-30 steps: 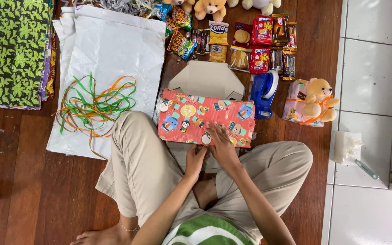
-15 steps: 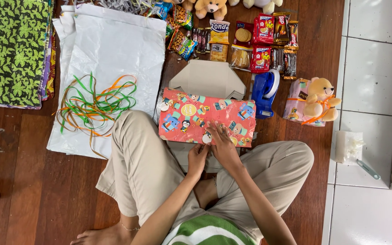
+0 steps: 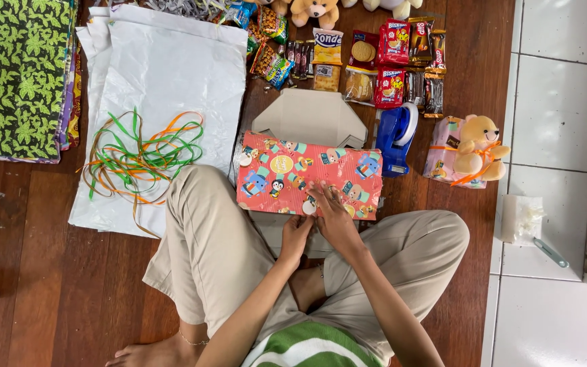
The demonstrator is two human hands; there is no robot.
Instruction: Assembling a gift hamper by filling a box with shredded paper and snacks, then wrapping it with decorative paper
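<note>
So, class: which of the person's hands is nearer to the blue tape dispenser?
Right. The right hand rests on the red wrapping paper, below and left of the tape dispenser. The left hand sits lower at the paper's near edge, farther away.

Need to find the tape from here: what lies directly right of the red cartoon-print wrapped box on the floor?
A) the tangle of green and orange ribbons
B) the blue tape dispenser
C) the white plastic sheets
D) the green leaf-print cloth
B: the blue tape dispenser sits against the right end of the red wrapped box; the ribbons, cloth and white sheets all lie to its left.
</note>
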